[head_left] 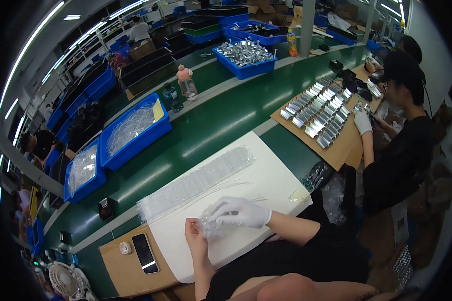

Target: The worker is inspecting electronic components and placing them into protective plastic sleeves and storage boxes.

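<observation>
My bare left hand (pixel 195 233) is closed on the edge of a crumpled piece of clear plastic film (pixel 213 230). My right hand (pixel 242 212), in a white glove, has its bent fingers on the same plastic from the other side. Both hands are over a white sheet (pixel 236 247) laid on the bench in front of me. Beyond them, a long overlapping row of clear plastic pieces (pixel 201 180) lies across the sheet. Several thin clear strips (pixel 213 190) lie between that row and my hands. What the plastic contains, if anything, is too small to make out.
A phone (pixel 145 253) and a small white case (pixel 125 248) lie on cardboard at left. Blue bins of clear strips (pixel 135 128) stand across the green bench. At right, a co-worker (pixel 404 125) handles parts beside rows of metal pieces (pixel 319 110). A white fan (pixel 65 280) is lower left.
</observation>
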The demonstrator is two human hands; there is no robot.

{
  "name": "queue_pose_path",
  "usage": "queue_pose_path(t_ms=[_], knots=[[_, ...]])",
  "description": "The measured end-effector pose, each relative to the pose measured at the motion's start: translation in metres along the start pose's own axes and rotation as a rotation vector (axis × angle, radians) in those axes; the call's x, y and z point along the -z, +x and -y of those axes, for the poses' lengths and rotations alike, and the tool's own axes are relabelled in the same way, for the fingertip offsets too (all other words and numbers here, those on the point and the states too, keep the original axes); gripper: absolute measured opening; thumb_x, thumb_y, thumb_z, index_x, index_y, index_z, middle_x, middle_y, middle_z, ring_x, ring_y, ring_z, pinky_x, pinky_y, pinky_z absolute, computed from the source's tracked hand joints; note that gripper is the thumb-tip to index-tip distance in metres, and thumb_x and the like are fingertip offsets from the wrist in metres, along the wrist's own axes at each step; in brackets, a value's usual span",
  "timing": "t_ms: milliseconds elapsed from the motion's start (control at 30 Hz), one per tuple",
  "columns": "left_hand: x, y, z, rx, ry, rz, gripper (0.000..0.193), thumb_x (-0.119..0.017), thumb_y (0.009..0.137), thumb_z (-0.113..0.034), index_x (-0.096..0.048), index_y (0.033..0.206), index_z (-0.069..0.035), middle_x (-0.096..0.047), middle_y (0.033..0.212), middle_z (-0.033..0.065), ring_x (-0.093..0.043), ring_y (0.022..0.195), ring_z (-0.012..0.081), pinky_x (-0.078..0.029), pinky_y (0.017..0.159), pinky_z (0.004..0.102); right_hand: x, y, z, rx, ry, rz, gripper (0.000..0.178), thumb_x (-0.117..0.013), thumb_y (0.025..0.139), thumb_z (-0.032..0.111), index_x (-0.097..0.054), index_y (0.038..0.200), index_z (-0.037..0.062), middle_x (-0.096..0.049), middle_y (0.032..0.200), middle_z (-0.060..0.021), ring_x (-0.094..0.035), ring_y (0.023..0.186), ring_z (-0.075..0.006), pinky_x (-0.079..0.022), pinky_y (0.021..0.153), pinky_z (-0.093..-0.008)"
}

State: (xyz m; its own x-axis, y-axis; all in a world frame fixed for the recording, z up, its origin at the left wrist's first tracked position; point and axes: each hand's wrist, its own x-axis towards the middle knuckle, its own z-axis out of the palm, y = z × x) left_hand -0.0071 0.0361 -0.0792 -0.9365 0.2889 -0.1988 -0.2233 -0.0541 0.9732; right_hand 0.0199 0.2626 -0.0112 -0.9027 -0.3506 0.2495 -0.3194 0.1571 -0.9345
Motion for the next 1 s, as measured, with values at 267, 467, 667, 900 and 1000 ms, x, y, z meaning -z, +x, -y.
queue_pose_path(t_ms=[267,467,667,900,1000], knots=[[-0.051,-0.012,-0.011,0.023,-0.191,0.362,0.041,-0.059,0.096,0.002,-0.049,0.135,-0.003,-0.06,0.129,0.0156,-0.056,0.117,0.0235,-0.044,0.105,0.0336,0.025,-0.06,-0.056,-0.041,-0.67,-0.233,0.025,-0.067,0.09,0.016,-0.069,0.114,0.0097,-0.067,0.119,-0.0075,-0.065,0.098,-0.0287,-0.053,0.09,-0.0384],[-0.033,-0.001,0.002,-0.27,0.254,0.08,0.041,-0.058,0.097,-0.003,-0.048,0.137,-0.001,-0.056,0.135,0.0173,-0.052,0.128,0.0302,-0.039,0.115,0.0412,0.099,-0.183,-0.06,-0.26,-0.878,-1.594,0.021,-0.069,0.083,0.002,-0.057,0.099,0.0072,-0.057,0.104,-0.0097,-0.056,0.092,-0.0276,-0.047,0.087,-0.0367],[-0.016,0.001,0.016,-0.301,0.626,-0.143,0.044,-0.058,0.097,-0.006,-0.047,0.14,-0.001,-0.053,0.139,0.0175,-0.052,0.13,0.0331,-0.035,0.117,0.0423,0.088,-0.318,-0.137,-0.853,-0.663,-1.721,0.023,-0.063,0.091,0.01,-0.059,0.112,0.002,-0.058,0.116,-0.0163,-0.061,0.098,-0.033,-0.05,0.094,-0.0392],[-0.038,0.001,0.019,-0.31,0.832,-0.192,0.051,-0.058,0.097,-0.01,-0.043,0.146,-0.001,-0.049,0.142,0.0193,-0.046,0.135,0.0358,-0.03,0.119,0.0441,0.11,-0.352,-0.323,-1.338,-0.722,-0.793,0.044,-0.061,0.093,0.019,-0.057,0.13,-0.0052,-0.063,0.128,-0.028,-0.065,0.109,-0.0438,-0.052,0.095,-0.0447],[-0.042,0.004,0.019,-0.303,0.899,-0.145,0.054,-0.057,0.097,-0.011,-0.04,0.147,-0.001,-0.047,0.144,0.02,-0.044,0.137,0.0365,-0.028,0.12,0.0446,0.121,-0.353,-0.364,-1.465,-0.492,-0.957,0.05,-0.059,0.091,0.017,-0.055,0.137,-0.0052,-0.062,0.133,-0.0276,-0.067,0.106,-0.0443,-0.053,0.095,-0.045]])
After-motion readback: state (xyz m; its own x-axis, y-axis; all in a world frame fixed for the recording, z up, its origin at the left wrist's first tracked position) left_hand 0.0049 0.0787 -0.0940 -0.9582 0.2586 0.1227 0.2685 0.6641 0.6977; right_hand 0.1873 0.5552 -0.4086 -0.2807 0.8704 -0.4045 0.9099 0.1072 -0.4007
